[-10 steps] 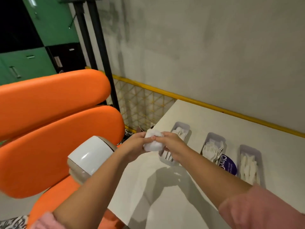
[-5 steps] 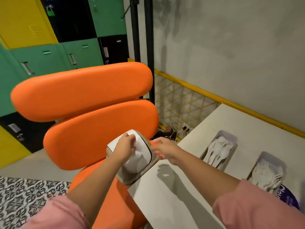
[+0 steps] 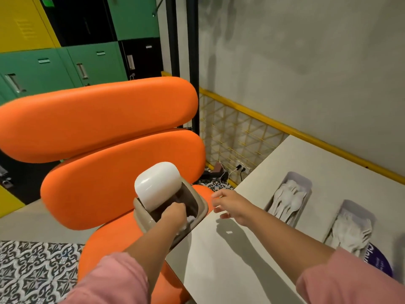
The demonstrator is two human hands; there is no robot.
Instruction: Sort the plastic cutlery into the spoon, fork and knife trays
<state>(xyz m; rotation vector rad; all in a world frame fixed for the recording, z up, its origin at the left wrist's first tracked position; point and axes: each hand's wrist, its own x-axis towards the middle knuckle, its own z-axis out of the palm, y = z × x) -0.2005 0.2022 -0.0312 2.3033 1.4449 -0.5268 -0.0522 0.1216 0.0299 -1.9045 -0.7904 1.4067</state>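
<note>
Two grey trays lie on the white table (image 3: 230, 260) at the right. The nearer-left tray (image 3: 305, 183) holds white plastic spoons, and the tray beside it (image 3: 363, 212) holds white forks. My left hand (image 3: 174, 212) reaches down into a small beige bin (image 3: 202, 208) whose white swing lid (image 3: 156, 185) is tipped up. Its fingers are curled on a white tissue wad (image 3: 189, 220). My right hand (image 3: 230, 204) hovers over the table's left edge, fingers spread, holding nothing.
The bin sits on an orange padded chair (image 3: 98, 119) at the table's left edge. A purple round item (image 3: 379, 260) lies next to the fork tray. Behind the table are a yellow mesh rail (image 3: 241, 132), a grey wall and plugged-in cables (image 3: 238, 170).
Both hands held the white wad over the table, then my left hand carried it left, pushed the bin's lid open and went inside. My right hand let go and stayed by the table edge.
</note>
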